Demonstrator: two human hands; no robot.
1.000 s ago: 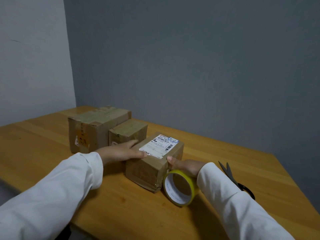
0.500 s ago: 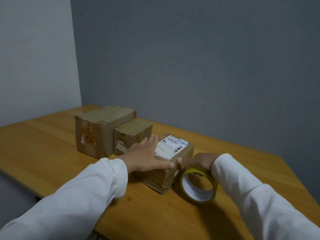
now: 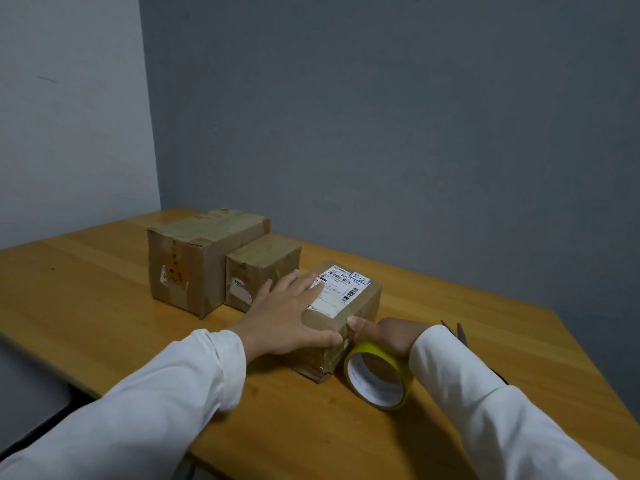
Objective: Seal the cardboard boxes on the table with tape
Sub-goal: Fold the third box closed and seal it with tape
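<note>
Starting at the left of the counter [image 3: 86,306], the large box [image 3: 194,261] and the small box [image 3: 261,271] beside it stand touching each other, both already crossed by tape on their tops; they have not shifted over the last second. Moving right, our left hand [image 3: 291,317] has changed the most. A second ago it gripped the near left edge of the labelled box [image 3: 343,313] with its fingers along the side; now it lies flat on top, fingers spread and straight, thumb reaching the near right corner. We read this as pressing down, either to smooth tape already laid or to pin the box while tape is drawn.

Further right, our right hand [image 3: 384,336] stays against the box's right face, its thumb on the top edge and its fingers curled over the yellow tape roll [image 3: 379,375], which stands on edge just beside the box's near corner. Whether a strip already runs from roll to box we cannot tell; the gap is too dark and small.

At the far right, the scissors [image 3: 459,332] peek out behind the right sleeve, untouched.

For the task, this suggests the third box is the one in hand. The next need, in our judgement, is drawing tape across the seam and cutting it.
</note>
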